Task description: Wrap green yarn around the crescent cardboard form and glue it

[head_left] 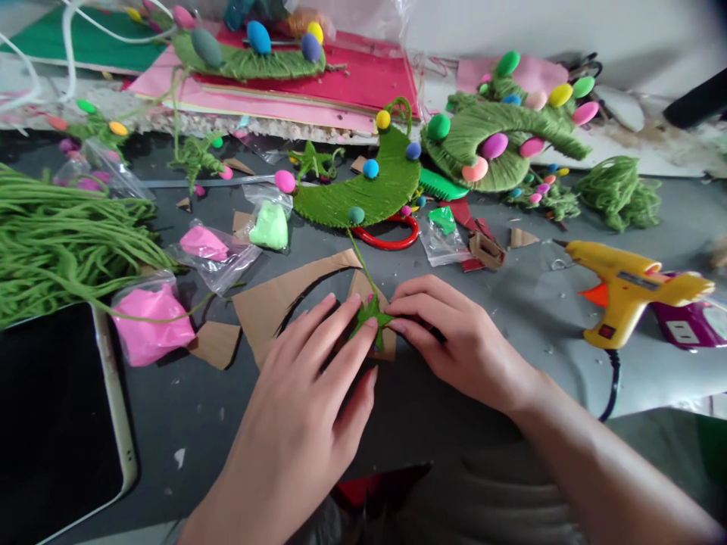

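Note:
A small green star [372,322] lies on brown cardboard at the centre, a green strand running from it up to a yarn-wrapped crescent [346,195] with coloured balls. My left hand [318,378] is spread flat, its fingertips resting on the star's left part and on the cardboard [273,303]. From the right, my right hand [454,337] pinches the star's right point between thumb and fingers. Part of the star is hidden under my left fingers.
A yellow glue gun [625,288] stands at the right with its cable. Green yarn [73,235] and a tablet [54,424] are at the left. Bags of pink clay [153,322], red-handled scissors [391,241] and more decorated crescents [505,144] lie beyond.

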The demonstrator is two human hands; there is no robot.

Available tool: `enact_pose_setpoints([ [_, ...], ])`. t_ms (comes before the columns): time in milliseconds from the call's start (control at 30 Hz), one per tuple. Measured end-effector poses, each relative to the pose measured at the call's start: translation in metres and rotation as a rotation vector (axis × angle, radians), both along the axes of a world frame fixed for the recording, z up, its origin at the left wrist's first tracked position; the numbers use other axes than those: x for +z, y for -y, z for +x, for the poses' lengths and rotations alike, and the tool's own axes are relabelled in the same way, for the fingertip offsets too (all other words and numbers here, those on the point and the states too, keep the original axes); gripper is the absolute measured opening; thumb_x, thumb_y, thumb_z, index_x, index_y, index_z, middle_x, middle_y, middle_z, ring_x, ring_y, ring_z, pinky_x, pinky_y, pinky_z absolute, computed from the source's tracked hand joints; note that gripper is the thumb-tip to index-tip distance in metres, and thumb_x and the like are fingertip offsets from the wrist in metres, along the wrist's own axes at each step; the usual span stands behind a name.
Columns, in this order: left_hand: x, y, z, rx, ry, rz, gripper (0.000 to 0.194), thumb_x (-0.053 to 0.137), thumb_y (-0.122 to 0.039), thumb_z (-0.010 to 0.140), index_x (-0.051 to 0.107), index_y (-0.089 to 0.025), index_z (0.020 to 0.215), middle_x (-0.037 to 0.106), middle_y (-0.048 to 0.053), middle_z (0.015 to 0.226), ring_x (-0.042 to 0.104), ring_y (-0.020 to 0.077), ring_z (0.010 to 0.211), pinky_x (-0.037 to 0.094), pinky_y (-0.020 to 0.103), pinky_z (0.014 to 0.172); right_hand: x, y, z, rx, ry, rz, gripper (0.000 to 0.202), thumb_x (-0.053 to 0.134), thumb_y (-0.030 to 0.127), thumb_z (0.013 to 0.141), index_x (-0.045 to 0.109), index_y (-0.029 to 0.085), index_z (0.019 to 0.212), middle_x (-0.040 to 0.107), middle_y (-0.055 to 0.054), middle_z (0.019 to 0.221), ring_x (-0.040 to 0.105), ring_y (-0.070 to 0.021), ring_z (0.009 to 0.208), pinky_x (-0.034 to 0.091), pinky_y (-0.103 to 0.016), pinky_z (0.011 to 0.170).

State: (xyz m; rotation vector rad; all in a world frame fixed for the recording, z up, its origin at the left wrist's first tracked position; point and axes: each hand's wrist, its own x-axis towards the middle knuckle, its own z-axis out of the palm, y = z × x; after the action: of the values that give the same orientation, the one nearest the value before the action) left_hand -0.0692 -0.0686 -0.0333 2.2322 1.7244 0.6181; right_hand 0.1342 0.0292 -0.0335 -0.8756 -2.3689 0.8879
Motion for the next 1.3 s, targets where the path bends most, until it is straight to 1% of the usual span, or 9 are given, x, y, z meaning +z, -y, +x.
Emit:
enact_pose_setpoints([
  [333, -0.008, 0.000, 0.002, -0.040, 0.000, 0.038, 0.060, 0.063, -0.023, 0.090, 0.046, -0.024, 0.147, 0.040, 0.006, 0.161, 0.036, 0.0286, 0.148, 0.039, 0.049, 0.118, -0.003, -0.001, -0.001, -0.007, -0.024, -0.013, 0.016, 0.053, 0.016, 0.099, 0.063, 0.019, 0.112, 0.062, -0.009, 0.114, 0.062, -0.0173, 0.102, 0.053, -0.033, 0.093],
  [467, -0.011, 0.002, 0.002, -0.059, -0.050, 0.055, 0.064, 0.061, -0.021, 0.091, 0.040, -0.023, 0.151, 0.042, 0.006, 0.159, 0.036, 0.0289, 0.148, 0.038, 0.051, 0.118, -0.002, -0.001, -0.002, -0.022, -0.019, -0.037, 0.015, 0.052, 0.017, 0.100, 0.064, 0.018, 0.109, 0.063, -0.009, 0.112, 0.063, -0.0169, 0.100, 0.053, -0.033, 0.094],
  [633, -0.015, 0.001, 0.003, -0.040, -0.013, 0.119, 0.060, 0.060, -0.018, 0.092, 0.043, -0.023, 0.148, 0.047, 0.006, 0.156, 0.041, 0.0281, 0.145, 0.039, 0.050, 0.117, -0.002, -0.001, -0.002, -0.011, -0.054, -0.051, 0.014, 0.053, 0.018, 0.099, 0.064, 0.018, 0.108, 0.062, -0.010, 0.112, 0.063, -0.0179, 0.100, 0.053, -0.034, 0.093],
  [767, -0.013, -0.003, 0.005, 0.018, 0.093, 0.163, 0.053, 0.060, -0.017, 0.093, 0.046, -0.022, 0.144, 0.058, 0.008, 0.146, 0.051, 0.0255, 0.137, 0.042, 0.046, 0.114, 0.000, 0.000, -0.002, -0.005, -0.111, -0.069, 0.013, 0.054, 0.017, 0.099, 0.064, 0.018, 0.108, 0.062, -0.009, 0.112, 0.063, -0.0171, 0.101, 0.052, -0.032, 0.093],
  [900, -0.003, -0.006, 0.012, 0.112, 0.230, 0.136, 0.045, 0.062, -0.023, 0.093, 0.053, -0.020, 0.137, 0.068, 0.008, 0.131, 0.062, 0.0228, 0.122, 0.048, 0.040, 0.105, 0.004, 0.002, -0.007, -0.025, -0.162, -0.070, 0.014, 0.056, 0.019, 0.099, 0.065, 0.017, 0.110, 0.062, -0.009, 0.111, 0.063, -0.0155, 0.100, 0.053, -0.030, 0.091],
  [1067, 0.005, -0.006, 0.018, 0.244, 0.501, -0.027, 0.035, 0.061, -0.030, 0.095, 0.060, -0.022, 0.130, 0.071, 0.004, 0.122, 0.069, 0.0165, 0.107, 0.053, 0.028, 0.096, 0.008, 0.004, -0.016, -0.049, -0.245, -0.032, 0.020, 0.056, 0.019, 0.099, 0.069, 0.015, 0.114, 0.062, -0.009, 0.112, 0.063, -0.0142, 0.102, 0.052, -0.028, 0.093],
  [1167, 0.005, -0.007, 0.017, 0.288, 0.647, -0.128, 0.036, 0.060, -0.033, 0.095, 0.059, -0.024, 0.130, 0.071, 0.003, 0.122, 0.070, 0.0162, 0.103, 0.055, 0.028, 0.093, 0.007, 0.003, -0.016, -0.073, -0.251, -0.035, 0.028, 0.056, 0.019, 0.099, 0.066, 0.017, 0.125, 0.062, -0.010, 0.118, 0.063, -0.0150, 0.103, 0.053, -0.028, 0.089],
  [1233, 0.004, -0.008, 0.015, 0.327, 0.657, -0.158, 0.036, 0.061, -0.034, 0.094, 0.060, -0.024, 0.129, 0.072, 0.003, 0.115, 0.071, 0.0152, 0.092, 0.056, 0.027, 0.084, 0.007, 0.003, -0.014, -0.101, -0.220, -0.035, 0.034, 0.058, 0.020, 0.098, 0.064, 0.019, 0.131, 0.062, -0.010, 0.121, 0.063, -0.0159, 0.102, 0.054, -0.029, 0.087],
  [1300, 0.004, -0.009, 0.013, 0.352, 0.600, -0.169, 0.036, 0.062, -0.035, 0.094, 0.060, -0.024, 0.128, 0.073, 0.001, 0.106, 0.069, 0.0130, 0.079, 0.055, 0.025, 0.073, 0.005, 0.003, -0.010, -0.106, -0.175, -0.030, 0.032, 0.060, 0.021, 0.097, 0.066, 0.021, 0.128, 0.063, -0.010, 0.120, 0.064, -0.0177, 0.104, 0.054, -0.032, 0.091],
])
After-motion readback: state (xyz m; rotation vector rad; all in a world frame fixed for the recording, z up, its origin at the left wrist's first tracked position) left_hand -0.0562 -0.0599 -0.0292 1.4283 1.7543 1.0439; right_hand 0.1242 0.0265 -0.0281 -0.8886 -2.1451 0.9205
